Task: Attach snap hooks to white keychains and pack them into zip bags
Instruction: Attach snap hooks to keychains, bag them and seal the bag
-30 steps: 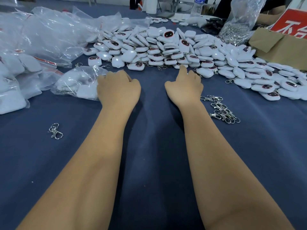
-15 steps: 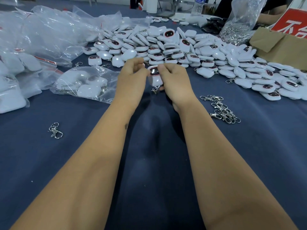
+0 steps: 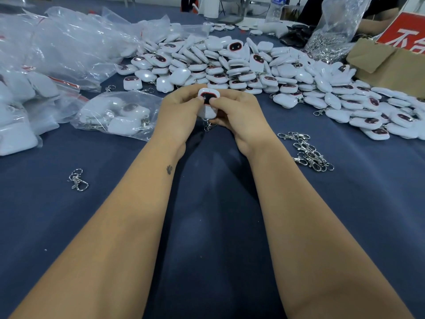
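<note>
A white keychain (image 3: pixel 208 97) with a dark red-rimmed face is held upright between both hands above the blue cloth. My left hand (image 3: pixel 179 112) grips its left side and my right hand (image 3: pixel 239 116) pinches its right side and bottom. A small metal ring (image 3: pixel 208 128) dangles below it. A big heap of white keychains (image 3: pixel 253 72) lies just behind. Several loose snap hooks (image 3: pixel 308 153) lie to the right of my right wrist. One single snap hook (image 3: pixel 77 180) lies at the left. A filled zip bag (image 3: pixel 119 113) sits left of my left hand.
More filled and unfilled zip bags (image 3: pixel 46 65) are stacked at the far left. A clear bag of metal hooks (image 3: pixel 331 35) and a cardboard box (image 3: pixel 388 63) with a red sign stand at the back right. A water bottle (image 3: pixel 274 8) stands at the far edge.
Both hands left the table, picked a keychain from the heap's near edge and drew it back toward me; now they hold it together, face up.
</note>
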Available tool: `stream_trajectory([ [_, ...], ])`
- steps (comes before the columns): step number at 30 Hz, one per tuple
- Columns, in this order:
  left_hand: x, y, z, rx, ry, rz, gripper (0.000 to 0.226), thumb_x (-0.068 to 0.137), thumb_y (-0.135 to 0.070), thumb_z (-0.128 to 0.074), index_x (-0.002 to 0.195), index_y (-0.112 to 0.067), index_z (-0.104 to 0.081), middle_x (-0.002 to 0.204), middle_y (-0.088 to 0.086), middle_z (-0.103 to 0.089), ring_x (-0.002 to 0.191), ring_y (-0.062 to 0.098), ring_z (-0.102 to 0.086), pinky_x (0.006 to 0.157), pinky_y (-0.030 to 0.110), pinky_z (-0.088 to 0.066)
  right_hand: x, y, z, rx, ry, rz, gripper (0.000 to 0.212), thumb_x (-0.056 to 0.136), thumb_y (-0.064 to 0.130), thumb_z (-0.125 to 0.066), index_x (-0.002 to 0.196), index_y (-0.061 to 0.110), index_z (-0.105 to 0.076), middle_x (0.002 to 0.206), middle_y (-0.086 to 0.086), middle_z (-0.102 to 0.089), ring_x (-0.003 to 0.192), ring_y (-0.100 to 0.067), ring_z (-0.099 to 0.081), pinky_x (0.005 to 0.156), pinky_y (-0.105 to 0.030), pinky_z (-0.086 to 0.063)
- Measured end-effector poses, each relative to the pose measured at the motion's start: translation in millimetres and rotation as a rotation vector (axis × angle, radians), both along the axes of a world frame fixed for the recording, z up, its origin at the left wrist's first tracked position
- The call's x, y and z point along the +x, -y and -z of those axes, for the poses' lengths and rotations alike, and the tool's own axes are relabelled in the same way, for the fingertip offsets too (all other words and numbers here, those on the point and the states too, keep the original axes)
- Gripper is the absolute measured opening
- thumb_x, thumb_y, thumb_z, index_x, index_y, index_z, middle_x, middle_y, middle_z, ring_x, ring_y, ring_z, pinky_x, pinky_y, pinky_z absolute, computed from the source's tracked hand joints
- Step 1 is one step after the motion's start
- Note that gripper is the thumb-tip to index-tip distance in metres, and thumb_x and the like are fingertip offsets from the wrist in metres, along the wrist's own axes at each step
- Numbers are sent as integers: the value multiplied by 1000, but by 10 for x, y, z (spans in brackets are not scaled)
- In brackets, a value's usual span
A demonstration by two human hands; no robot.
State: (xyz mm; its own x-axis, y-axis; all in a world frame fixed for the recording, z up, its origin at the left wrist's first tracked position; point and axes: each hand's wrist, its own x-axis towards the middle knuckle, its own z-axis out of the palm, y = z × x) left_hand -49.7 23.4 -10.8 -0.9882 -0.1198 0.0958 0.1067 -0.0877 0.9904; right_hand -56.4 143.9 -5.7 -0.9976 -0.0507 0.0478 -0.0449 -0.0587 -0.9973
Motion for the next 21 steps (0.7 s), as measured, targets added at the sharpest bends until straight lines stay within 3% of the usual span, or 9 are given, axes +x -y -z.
stream_trajectory([
  [2,11,-3,-20,41,38,27,27,97,-4,-49,112,-12,-70,94,4,-73,82,12,-69,69,20,-54,0,-5,-3,-5,3,-1,18,93,1,-57,104,6,-70,92,-9,-71,85,-16,-66,76,-26,-59],
  [5,17,-8,-34,47,64,61,27,97,-2,-49,113,-10,-69,93,6,-73,81,14,-69,72,24,-57,1,-4,-8,13,4,-8,18,94,0,-55,99,9,-69,92,-10,-71,85,-17,-68,71,-23,-57],
  [9,20,-17,-18,5,57,52,30,96,0,-50,118,-14,-67,108,7,-71,90,15,-67,81,27,-57,-11,4,-3,70,3,-12,23,96,-2,-50,101,12,-67,99,-11,-71,94,-23,-69,83,-31,-57],
  [13,23,-32,1,-22,40,47,29,96,0,-50,114,-18,-66,109,6,-71,95,17,-67,86,30,-56,-22,17,6,100,9,23,23,96,-3,-50,105,10,-67,101,-13,-72,101,-30,-70,94,-40,-56],
  [17,23,-32,9,-55,33,46,29,96,1,-50,113,-17,-66,109,7,-69,104,26,-67,97,40,-54,-27,23,7,131,14,47,24,95,-3,-50,109,8,-67,107,-16,-72,104,-31,-68,97,-46,-53],
  [21,28,-37,17,-46,21,52,30,96,2,-49,110,-19,-66,106,6,-69,100,21,-66,98,42,-53,-23,26,3,140,13,51,25,95,-2,-50,111,7,-67,108,-17,-72,105,-31,-68,97,-45,-53],
])
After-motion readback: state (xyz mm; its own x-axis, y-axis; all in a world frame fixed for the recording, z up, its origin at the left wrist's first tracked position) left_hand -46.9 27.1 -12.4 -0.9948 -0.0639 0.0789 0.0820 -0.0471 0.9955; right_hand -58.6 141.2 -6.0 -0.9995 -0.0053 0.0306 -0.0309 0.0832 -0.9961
